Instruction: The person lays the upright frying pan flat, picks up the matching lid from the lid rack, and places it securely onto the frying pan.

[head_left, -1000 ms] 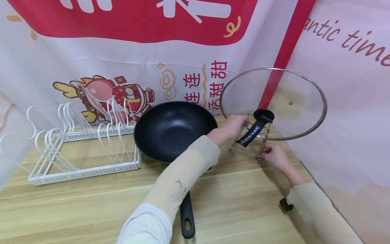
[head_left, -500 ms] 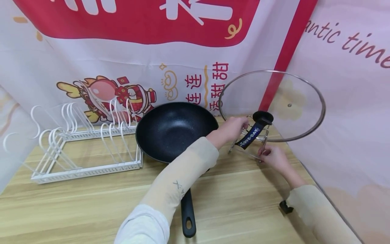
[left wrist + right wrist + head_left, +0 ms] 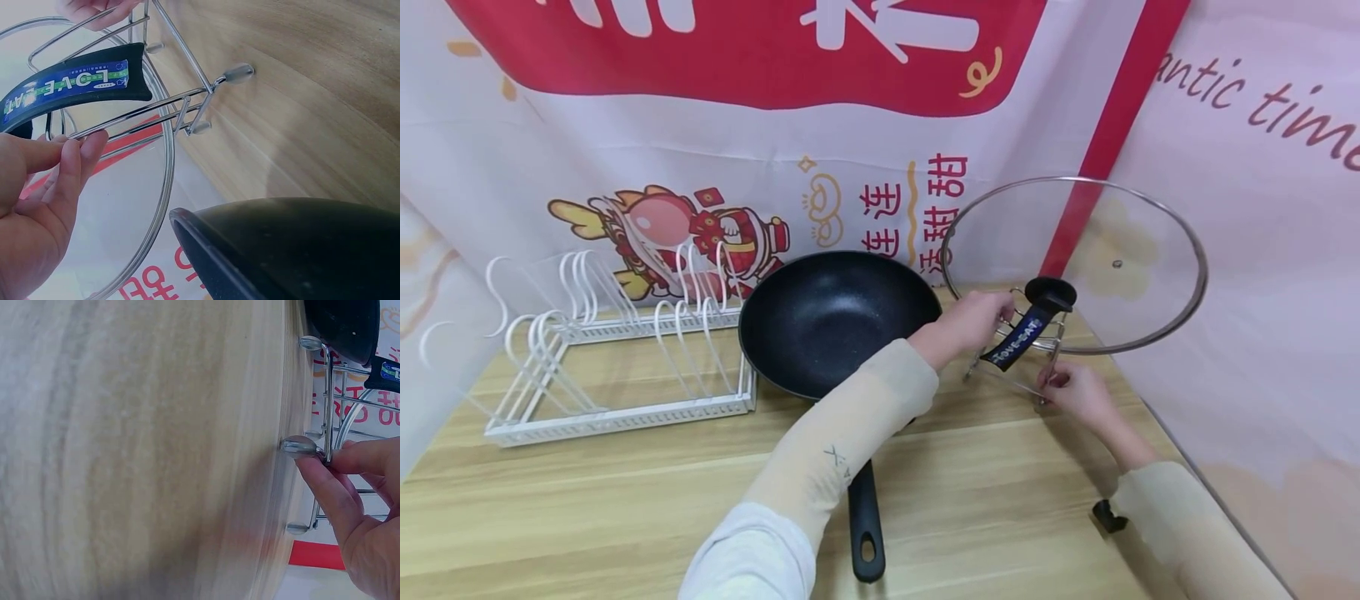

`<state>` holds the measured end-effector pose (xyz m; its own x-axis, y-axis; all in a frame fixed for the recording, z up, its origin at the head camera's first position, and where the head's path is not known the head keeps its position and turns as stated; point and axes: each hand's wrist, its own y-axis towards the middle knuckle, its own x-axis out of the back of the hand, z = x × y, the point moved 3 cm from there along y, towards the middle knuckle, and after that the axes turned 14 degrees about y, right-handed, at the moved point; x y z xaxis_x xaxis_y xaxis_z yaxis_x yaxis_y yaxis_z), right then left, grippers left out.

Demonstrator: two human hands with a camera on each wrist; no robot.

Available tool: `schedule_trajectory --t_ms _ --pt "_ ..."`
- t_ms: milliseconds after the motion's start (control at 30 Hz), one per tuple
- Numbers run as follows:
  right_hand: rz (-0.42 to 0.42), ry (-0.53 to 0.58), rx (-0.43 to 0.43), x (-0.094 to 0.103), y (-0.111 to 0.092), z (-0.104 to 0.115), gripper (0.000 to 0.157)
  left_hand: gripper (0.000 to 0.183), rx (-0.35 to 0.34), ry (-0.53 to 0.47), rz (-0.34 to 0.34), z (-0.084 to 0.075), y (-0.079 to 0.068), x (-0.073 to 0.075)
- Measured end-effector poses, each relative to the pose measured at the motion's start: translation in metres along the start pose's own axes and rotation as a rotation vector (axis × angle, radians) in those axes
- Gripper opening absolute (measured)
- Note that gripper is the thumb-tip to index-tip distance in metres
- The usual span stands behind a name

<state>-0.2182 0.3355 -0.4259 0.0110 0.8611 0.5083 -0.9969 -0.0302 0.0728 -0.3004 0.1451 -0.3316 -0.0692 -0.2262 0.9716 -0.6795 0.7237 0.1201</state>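
A round glass lid (image 3: 1150, 225) with a metal rim leans upright in a metal wire lid rack (image 3: 187, 53) at the table's back right. Its black handle (image 3: 1018, 340) carries a blue label and faces me. My left hand (image 3: 973, 321) pinches an upper wire on the rack's left side between thumb and fingers. Lower on the right, my right hand (image 3: 1081, 393) pinches the front corner wire, just by a clear foot (image 3: 299, 447). In the right wrist view the feet appear at or near the tabletop; contact is hard to tell.
A black wok (image 3: 838, 325) stands left of the rack, its handle (image 3: 867, 533) pointing toward me below my left forearm. Farther left is a white dish rack (image 3: 625, 421) with curved prongs. Printed cloth walls (image 3: 1262, 333) close in the back and right side.
The head view shifts slightly, so everything slides a little rightward in it. Both hands keep their hold on the lid rack, and lid and rack stay in place.
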Motion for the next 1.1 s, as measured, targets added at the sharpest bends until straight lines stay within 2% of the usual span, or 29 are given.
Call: schedule_trajectory --t_ms 433,967,1100 --pt "-0.008 0.008 0.014 -0.0017 0.0002 -0.0011 0.006 0.021 0.000 0.003 -0.030 0.0012 -0.0024 -0.0017" --pt "-0.030 -0.040 0.058 0.0001 -0.0034 0.0006 0.005 0.019 -0.031 0.020 -0.034 -0.0028 -0.0054 0.0010" --pt "-0.019 -0.024 0.052 -0.0015 -0.0052 0.0013 0.006 0.018 -0.026 0.026 -0.029 -0.0022 -0.0066 -0.0006"
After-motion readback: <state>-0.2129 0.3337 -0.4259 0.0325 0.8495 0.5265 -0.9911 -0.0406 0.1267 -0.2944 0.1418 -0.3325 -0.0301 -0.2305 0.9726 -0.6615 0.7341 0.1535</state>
